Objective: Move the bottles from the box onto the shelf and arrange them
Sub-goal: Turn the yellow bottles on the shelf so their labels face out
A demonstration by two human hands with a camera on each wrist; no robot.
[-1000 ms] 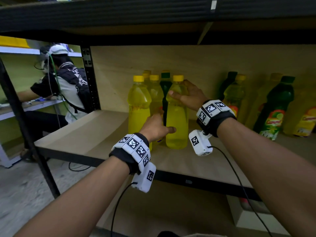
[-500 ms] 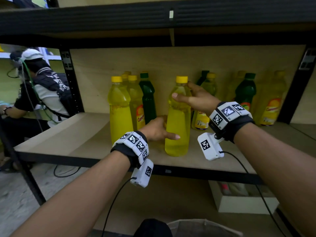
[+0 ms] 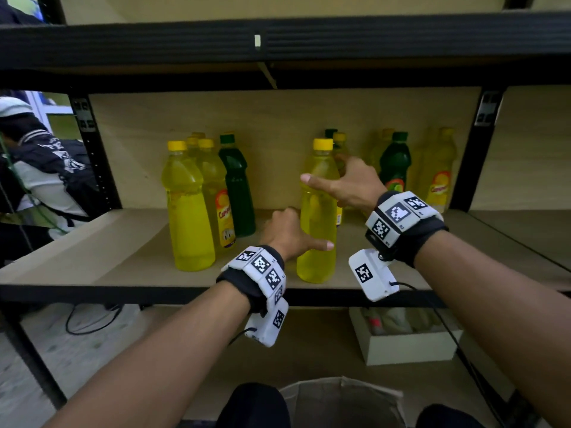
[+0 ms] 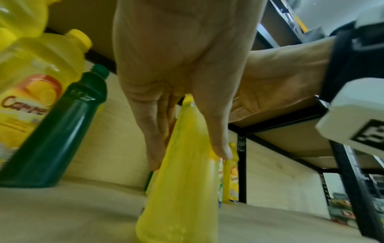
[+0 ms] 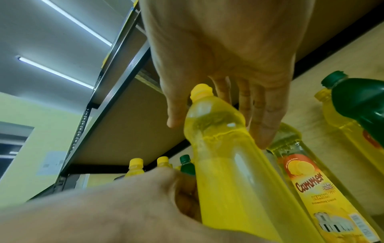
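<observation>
An unlabelled yellow bottle [image 3: 318, 217] with a yellow cap stands upright on the wooden shelf board [image 3: 123, 242], near its front edge, in the gap between two groups of bottles. My left hand [image 3: 296, 236] holds its lower body, thumb in front and fingers behind. My right hand [image 3: 336, 177] holds its shoulder just below the cap, thumb across the front. The left wrist view shows the bottle [image 4: 180, 197] between thumb and fingers of my left hand [image 4: 187, 156]. In the right wrist view my right hand [image 5: 216, 131] spans the bottle [image 5: 228, 172].
Yellow bottles [image 3: 188, 211] and a dark green bottle [image 3: 238, 186] stand to the left. More green bottles [image 3: 395, 162] and yellow bottles [image 3: 438, 174] stand at the back right. Black uprights [image 3: 472, 156] frame the bay. A white box [image 3: 404, 344] sits on the lower shelf, a cardboard box [image 3: 340, 396] below me. A person [image 3: 46, 168] sits at left.
Both hands have moved the yellow bottle to the right, away from the left group, toward the middle of the shelf. My right hand sits lower on the bottle's shoulder.
</observation>
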